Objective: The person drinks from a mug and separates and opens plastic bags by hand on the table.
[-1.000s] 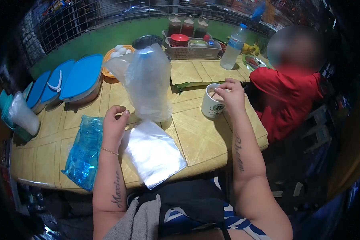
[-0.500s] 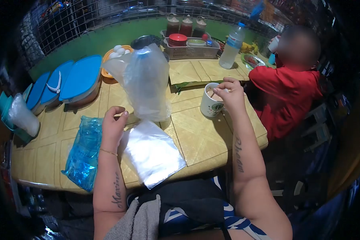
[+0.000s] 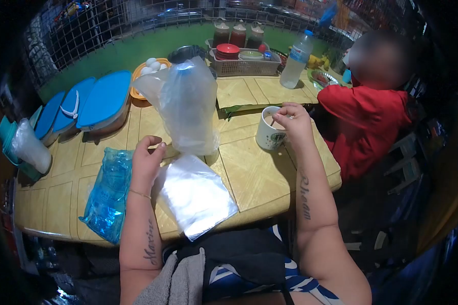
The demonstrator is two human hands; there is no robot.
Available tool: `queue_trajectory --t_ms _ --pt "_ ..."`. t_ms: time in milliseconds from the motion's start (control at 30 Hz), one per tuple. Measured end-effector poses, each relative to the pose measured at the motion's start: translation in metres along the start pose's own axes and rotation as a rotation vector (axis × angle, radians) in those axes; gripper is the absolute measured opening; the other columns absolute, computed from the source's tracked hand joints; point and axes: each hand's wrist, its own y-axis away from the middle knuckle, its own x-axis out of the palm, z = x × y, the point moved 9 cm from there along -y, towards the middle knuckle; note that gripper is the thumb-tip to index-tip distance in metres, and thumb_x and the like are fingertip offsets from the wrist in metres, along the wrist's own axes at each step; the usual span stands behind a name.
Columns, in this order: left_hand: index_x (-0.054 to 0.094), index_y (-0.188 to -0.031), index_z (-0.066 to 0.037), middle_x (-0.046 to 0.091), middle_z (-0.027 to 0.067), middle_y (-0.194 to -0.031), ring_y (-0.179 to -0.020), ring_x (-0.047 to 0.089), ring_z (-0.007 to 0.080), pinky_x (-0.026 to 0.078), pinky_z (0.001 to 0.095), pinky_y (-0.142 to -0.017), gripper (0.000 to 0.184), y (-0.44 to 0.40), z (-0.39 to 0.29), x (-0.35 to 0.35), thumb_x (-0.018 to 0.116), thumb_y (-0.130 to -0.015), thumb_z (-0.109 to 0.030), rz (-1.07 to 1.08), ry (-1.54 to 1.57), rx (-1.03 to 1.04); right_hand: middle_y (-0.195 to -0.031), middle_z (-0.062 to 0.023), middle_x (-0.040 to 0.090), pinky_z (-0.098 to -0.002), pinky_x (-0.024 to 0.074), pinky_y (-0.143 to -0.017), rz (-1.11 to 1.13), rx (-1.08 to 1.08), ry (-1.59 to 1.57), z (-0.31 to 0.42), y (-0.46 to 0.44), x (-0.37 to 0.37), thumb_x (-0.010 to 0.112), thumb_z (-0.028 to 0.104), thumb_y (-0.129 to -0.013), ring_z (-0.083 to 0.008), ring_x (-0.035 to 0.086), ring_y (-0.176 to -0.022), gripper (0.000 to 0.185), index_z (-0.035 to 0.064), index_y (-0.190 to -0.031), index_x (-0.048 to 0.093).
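Note:
At the right of the table stands a white mug (image 3: 267, 136) with a green round logo and a light brown drink inside. Over its rim, my right hand (image 3: 294, 122) pinches the thin brown handle of a spoon or stirrer (image 3: 273, 122), whose lower end is hidden in the mug. My left hand (image 3: 147, 157) rests on the table with its fingers loosely curved, thumb apart, and nothing visible in it. It lies between a blue plastic pack (image 3: 107, 195) and a stack of clear plastic bags (image 3: 196, 195). A filled, whitish plastic bag (image 3: 191, 112) stands just beyond.
Blue-lidded containers (image 3: 104, 99) line the back left, near an orange basket (image 3: 137, 94) of eggs. A condiment tray (image 3: 244, 67) and a water bottle (image 3: 296, 61) stand at the back. A person in red (image 3: 366, 122) sits at the right.
The view has shifted very slightly. My right hand and the handle it pinches have moved a little within the mug's opening; my left hand stays in place.

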Motion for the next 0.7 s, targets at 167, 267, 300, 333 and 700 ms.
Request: queue_trajectory --t_ms 167,267,300,333,700 --pt "0.065 -0.105 -0.001 0.065 0.0062 -0.096 -0.080 0.060 0.0147 0.049 0.0294 -0.071 0.021 -0.002 0.001 0.004 0.069 -0.088 -0.013 0.014 -0.046 0.015 -0.121 -0.0044 0.062 -0.0435 0.0372 -0.100 -0.113 0.032 0.578 0.027 0.007 -0.025 0.084 0.023 -0.068 -0.0262 0.051 -0.119 0.016 0.0167 -0.082 0.079" --pt "0.065 -0.105 -0.001 0.065 0.0066 -0.098 -0.081 0.060 0.0155 0.050 0.0303 -0.073 0.021 -0.003 0.003 0.007 0.069 -0.088 -0.013 0.026 -0.040 0.035 -0.122 -0.0030 0.061 -0.0446 0.0335 -0.101 -0.216 -0.048 0.699 0.034 0.001 -0.029 0.084 0.026 -0.068 -0.0254 0.049 -0.120 0.016 0.0187 -0.081 0.079" --pt "0.065 -0.105 -0.001 0.065 0.0066 -0.098 -0.081 0.060 0.0155 0.050 0.0304 -0.073 0.021 -0.005 0.006 0.007 0.069 -0.089 -0.013 0.026 -0.047 0.047 -0.122 -0.0028 0.061 -0.0448 0.0326 -0.101 -0.218 -0.076 0.668 0.031 -0.003 -0.026 0.084 0.027 -0.068 -0.0253 0.049 -0.120 0.016 0.0193 -0.081 0.079" --pt "0.065 -0.105 -0.001 0.065 0.0067 -0.098 -0.081 0.060 0.0156 0.050 0.0304 -0.073 0.021 -0.007 0.009 0.006 0.069 -0.089 -0.013 0.025 -0.054 0.061 -0.122 -0.0025 0.061 -0.0450 0.0318 -0.101 -0.220 -0.106 0.636 0.029 -0.006 -0.023 0.084 0.027 -0.068 -0.0251 0.048 -0.121 0.016 0.0198 -0.081 0.079" --pt "0.066 -0.106 -0.001 0.065 0.0076 -0.102 -0.083 0.061 0.0154 0.050 0.0304 -0.073 0.023 -0.002 0.002 0.006 0.069 -0.088 -0.014 0.034 -0.073 0.020 -0.126 -0.0013 0.061 -0.0543 0.0269 -0.106 -0.007 -0.027 0.624 0.037 0.005 -0.016 0.084 0.025 -0.067 -0.0272 0.047 -0.124 0.014 0.0206 -0.080 0.079"
